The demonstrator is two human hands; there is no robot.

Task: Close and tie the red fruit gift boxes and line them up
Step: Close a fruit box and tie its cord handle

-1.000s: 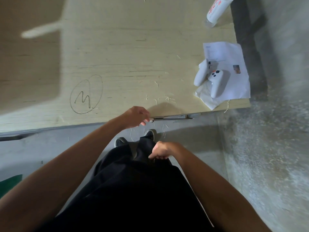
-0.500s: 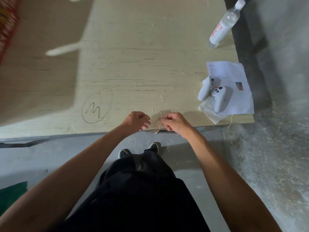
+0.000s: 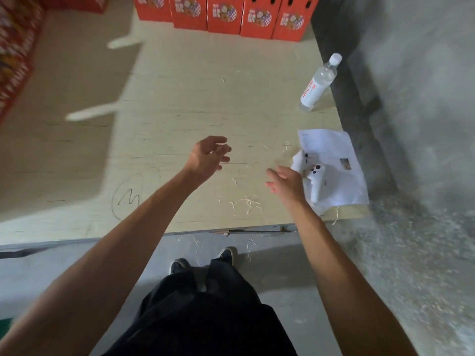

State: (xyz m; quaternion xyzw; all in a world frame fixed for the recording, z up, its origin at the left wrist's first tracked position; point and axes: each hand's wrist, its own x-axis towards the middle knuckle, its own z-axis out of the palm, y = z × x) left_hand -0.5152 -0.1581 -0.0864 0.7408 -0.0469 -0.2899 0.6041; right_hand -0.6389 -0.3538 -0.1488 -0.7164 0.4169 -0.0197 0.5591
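While I stand at its near edge, the pale plywood tabletop (image 3: 195, 104) fills most of the frame, with a pencilled scribble inside a drawn circle (image 3: 133, 194) at lower left of its surface. Along the left edge of the frame a blurred stack of red printed cartons (image 3: 15, 47) rises. At the top centre, the red fruit gift boxes (image 3: 223, 14) stand side by side in a row on the far end of the tabletop, five of them, each touching its neighbour, their fronts toward me. Both my arms reach forward over the tabletop. My left hand (image 3: 209, 155) hovers at mid-frame, fingers spread and loosely bent, holding nothing. My right hand (image 3: 285, 183) is lower and to the right, fingers straight and together, also empty, just beside a sheet of white paper (image 3: 331, 147) at the right edge. On that paper lies a white controller (image 3: 315, 183). Above it, toward the upper right, a clear water bottle (image 3: 320, 82) with a white cap stands near the tabletop's edge. Thin pale straw-like strands (image 3: 250, 202) lie scattered between my hands and the near edge.
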